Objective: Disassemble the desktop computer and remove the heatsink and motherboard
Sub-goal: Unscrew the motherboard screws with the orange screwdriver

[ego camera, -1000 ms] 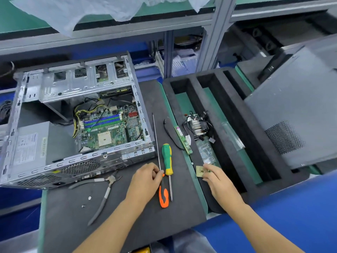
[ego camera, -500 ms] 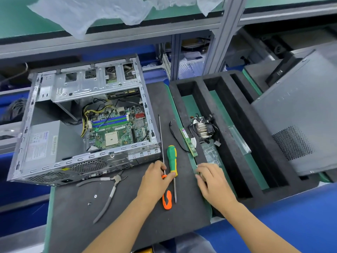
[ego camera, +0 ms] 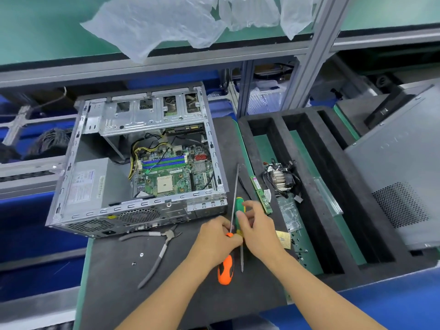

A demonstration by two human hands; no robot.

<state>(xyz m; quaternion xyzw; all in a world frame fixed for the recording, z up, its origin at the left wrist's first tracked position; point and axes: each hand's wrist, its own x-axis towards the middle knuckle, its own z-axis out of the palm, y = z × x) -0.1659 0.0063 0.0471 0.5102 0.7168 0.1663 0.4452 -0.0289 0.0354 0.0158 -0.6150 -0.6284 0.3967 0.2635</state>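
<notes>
Grey foam mat (ego camera: 123,294) covers the desk in front of me, and on it the open computer case (ego camera: 133,177) lies on its side to my left. Pliers (ego camera: 159,248) lie on the mat just below the case's rear panel, with two small screws (ego camera: 141,254) loose beside them. To my right sits a black foam tray (ego camera: 331,186) with long slots; a RAM stick (ego camera: 261,195) rests on its near wall, and a gold-coloured CPU chip (ego camera: 283,239) lies at the tray's edge beside my right wrist. A grey side panel (ego camera: 400,177) leans over the tray's far side. Clear plastic sheeting (ego camera: 166,25) hangs from the shelf above.

My left hand (ego camera: 215,241) curls its fingers around the orange screwdriver (ego camera: 225,270), gripping near where the long shaft meets the handle; the shaft runs up past the case's corner. My right hand (ego camera: 258,231) pinches the green screwdriver (ego camera: 239,210) by its handle, thumb on top. The two hands touch each other over the tools.

The motherboard (ego camera: 171,175) is seated inside the case, up and left of both hands, behind the case's metal wall. The heatsink (ego camera: 281,179) is already out, lying in the tray with its cables tangled around it, above my right hand and apart from it.
</notes>
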